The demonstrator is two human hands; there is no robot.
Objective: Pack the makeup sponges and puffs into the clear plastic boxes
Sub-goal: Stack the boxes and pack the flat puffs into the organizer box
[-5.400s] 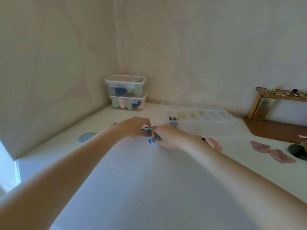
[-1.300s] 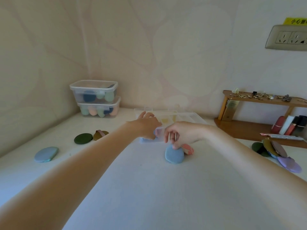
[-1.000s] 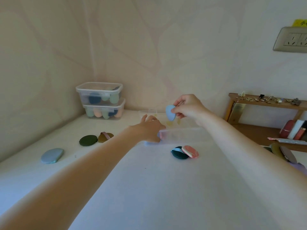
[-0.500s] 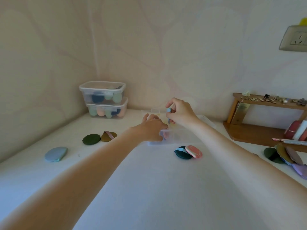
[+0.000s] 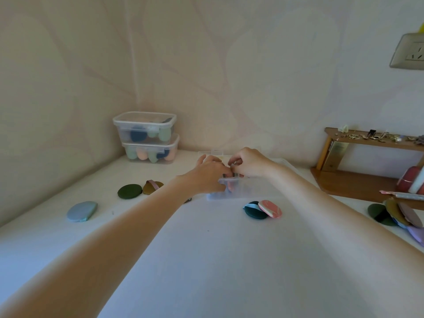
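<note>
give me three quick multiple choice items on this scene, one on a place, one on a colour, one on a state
1. Where are the stacked lidded boxes?
A. back left corner
B. on the wooden shelf
C. front edge of the table

2. What colour is the puff lying alone far left?
A. red
B. light blue
C. yellow

3. What are both hands doing?
A. resting flat, apart
B. lifting the stacked boxes
C. meeting at the clear compartment box

Key: 1 A, they sit where the walls meet; 2 B, its face is pale blue; 3 C, left hand and right hand are together over it.
</note>
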